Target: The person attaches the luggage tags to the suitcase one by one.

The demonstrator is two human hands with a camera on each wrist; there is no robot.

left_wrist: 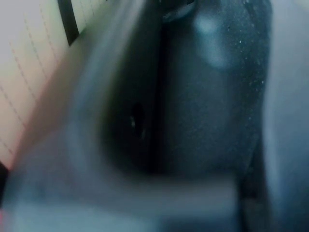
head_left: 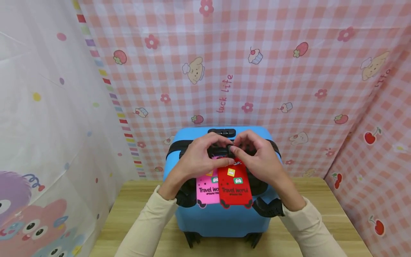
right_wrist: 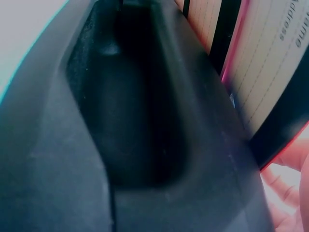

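Note:
A blue suitcase [head_left: 221, 221] stands with its black side handle [head_left: 218, 151] facing up. Two luggage tags hang over its front, a pink luggage tag [head_left: 205, 194] partly behind a red luggage tag [head_left: 236, 196]. My left hand [head_left: 200, 155] curls in from the left, thumb over the red tag's top and fingertips at its black strap [head_left: 229, 150]. From the right, my right hand [head_left: 264, 159] pinches that strap between thumb and forefinger. The right wrist view shows the handle recess [right_wrist: 130, 121] close up, with right-hand fingers [right_wrist: 289, 193] beside the red tag's back.
A black combination lock [head_left: 221, 132] sits on the suitcase's far edge, and a black band crosses its top. Wheels [head_left: 192, 239] rest toward the near side of the wooden table [head_left: 138, 214]. Checked cloth [head_left: 273, 85] hangs behind and at right, with a white printed curtain [head_left: 64, 107] at left.

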